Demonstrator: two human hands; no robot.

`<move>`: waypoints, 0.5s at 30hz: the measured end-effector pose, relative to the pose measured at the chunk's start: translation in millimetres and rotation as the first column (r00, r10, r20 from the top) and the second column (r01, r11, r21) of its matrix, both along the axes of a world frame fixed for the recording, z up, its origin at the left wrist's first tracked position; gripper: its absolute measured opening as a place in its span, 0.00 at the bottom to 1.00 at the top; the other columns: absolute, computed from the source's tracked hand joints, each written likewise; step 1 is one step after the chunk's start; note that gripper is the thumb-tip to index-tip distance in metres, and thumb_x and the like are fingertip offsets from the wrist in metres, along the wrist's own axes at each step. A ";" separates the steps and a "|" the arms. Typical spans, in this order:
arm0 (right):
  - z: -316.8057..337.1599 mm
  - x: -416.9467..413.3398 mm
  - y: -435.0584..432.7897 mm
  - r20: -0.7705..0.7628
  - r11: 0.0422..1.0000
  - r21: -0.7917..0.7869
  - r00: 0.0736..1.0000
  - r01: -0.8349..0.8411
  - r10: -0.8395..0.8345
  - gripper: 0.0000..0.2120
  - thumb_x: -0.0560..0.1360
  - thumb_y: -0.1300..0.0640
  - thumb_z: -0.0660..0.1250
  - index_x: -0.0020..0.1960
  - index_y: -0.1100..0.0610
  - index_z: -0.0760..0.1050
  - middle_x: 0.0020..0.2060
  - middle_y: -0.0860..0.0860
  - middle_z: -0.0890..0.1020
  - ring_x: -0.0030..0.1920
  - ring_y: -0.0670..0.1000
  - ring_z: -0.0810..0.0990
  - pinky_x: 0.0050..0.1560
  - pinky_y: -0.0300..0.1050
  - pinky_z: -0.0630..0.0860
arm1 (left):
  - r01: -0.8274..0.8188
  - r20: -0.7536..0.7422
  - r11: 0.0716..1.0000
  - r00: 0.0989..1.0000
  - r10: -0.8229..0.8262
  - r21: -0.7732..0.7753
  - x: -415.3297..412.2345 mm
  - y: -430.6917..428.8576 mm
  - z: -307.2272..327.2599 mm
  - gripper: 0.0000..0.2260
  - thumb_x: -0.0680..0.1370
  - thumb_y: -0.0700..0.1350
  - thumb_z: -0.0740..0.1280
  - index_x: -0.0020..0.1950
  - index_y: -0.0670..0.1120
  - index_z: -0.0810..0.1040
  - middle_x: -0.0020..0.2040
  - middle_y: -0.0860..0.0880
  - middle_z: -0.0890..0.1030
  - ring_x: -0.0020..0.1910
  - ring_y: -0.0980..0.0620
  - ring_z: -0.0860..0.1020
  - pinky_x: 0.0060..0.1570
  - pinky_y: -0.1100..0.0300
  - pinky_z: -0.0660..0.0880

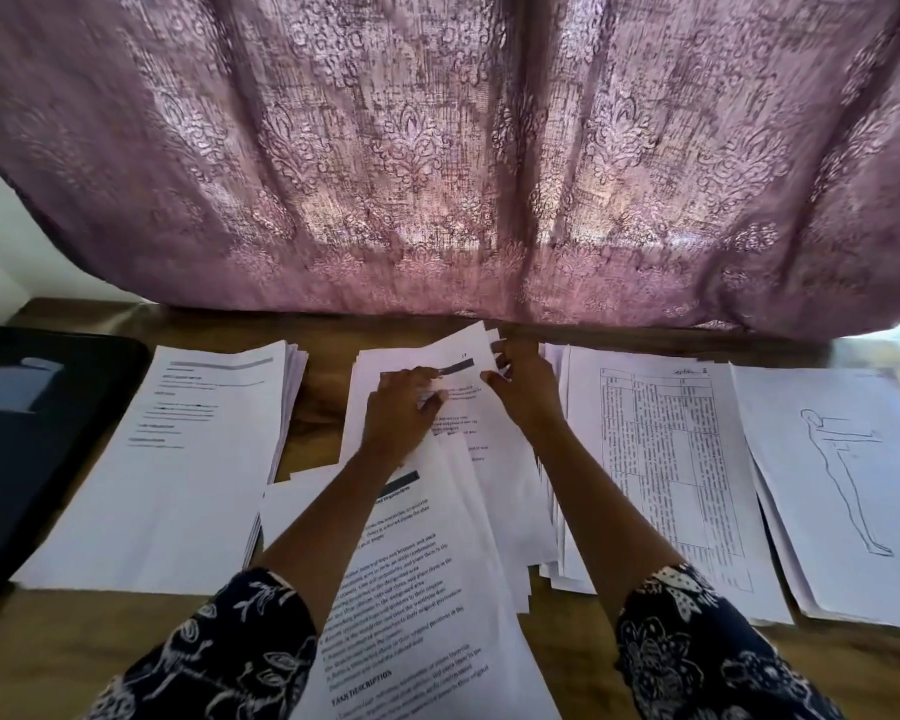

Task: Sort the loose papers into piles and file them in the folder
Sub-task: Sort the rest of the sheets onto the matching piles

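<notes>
Nearest you, your two dark flowered sleeves frame a fan of loose papers, printed with text and lying slanted on the wooden desk. Both forearms pass over this fan and hide parts of it. Its far end overlaps the near edge of the middle pile.

Four piles lie side by side across the desk. The left pile shows a page with a few short lines of print. The middle pile is under your hands. Right of it is a pile topped by a dense table sheet, and furthest right a pile topped by a line drawing of a standing figure. The black folder lies closed at the far left, just beside the left pile.

On the middle pile, your left hand lies on the tilted top sheet. Its fingers are bent against the paper, and you cannot tell whether they pinch it. Your right hand holds the same sheet at its right edge, pinched between thumb and fingertips.

Beyond the piles, a purple patterned curtain hangs down to the far edge of the desk, its hem close behind the top sheet's raised corner.
</notes>
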State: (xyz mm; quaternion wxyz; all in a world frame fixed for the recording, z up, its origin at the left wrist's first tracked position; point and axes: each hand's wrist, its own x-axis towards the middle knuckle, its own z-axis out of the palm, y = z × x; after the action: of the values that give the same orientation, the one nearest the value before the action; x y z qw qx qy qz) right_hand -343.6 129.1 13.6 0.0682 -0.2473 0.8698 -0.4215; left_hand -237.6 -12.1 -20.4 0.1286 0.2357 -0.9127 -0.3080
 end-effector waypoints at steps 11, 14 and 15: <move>-26.0 2.9 16.9 -0.285 0.895 0.171 0.849 -0.412 0.445 0.14 0.78 0.51 0.64 0.50 0.59 0.83 0.48 0.54 0.85 0.47 0.54 0.83 0.51 0.41 0.76 | 0.002 -0.127 0.987 0.992 0.019 0.162 3.4 -2.2 -16.5 0.18 0.80 0.49 0.64 0.69 0.47 0.73 0.71 0.47 0.71 0.70 0.47 0.68 0.70 0.57 0.57; -27.1 -15.5 9.5 -0.232 0.941 0.191 0.919 -0.278 0.319 0.15 0.78 0.53 0.65 0.61 0.60 0.78 0.60 0.56 0.80 0.60 0.56 0.78 0.60 0.42 0.70 | -0.003 -0.081 0.993 0.997 0.012 0.115 3.7 -2.0 -18.5 0.19 0.80 0.50 0.64 0.70 0.49 0.73 0.72 0.47 0.70 0.71 0.46 0.67 0.72 0.54 0.56; -27.6 -22.0 6.0 -0.210 0.930 0.261 0.925 -0.258 0.316 0.19 0.78 0.54 0.66 0.66 0.60 0.74 0.65 0.56 0.76 0.66 0.57 0.73 0.66 0.45 0.66 | -0.007 -0.081 0.993 0.997 0.017 0.119 3.2 -2.7 -18.9 0.19 0.80 0.50 0.64 0.70 0.50 0.72 0.73 0.47 0.70 0.72 0.46 0.66 0.72 0.54 0.56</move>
State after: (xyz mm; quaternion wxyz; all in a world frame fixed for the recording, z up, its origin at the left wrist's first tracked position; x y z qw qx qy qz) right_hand -365.6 135.1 -14.0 0.0479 -0.4140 0.8681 -0.2698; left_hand -234.4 -14.8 -39.4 0.1537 0.2357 -0.8853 -0.3702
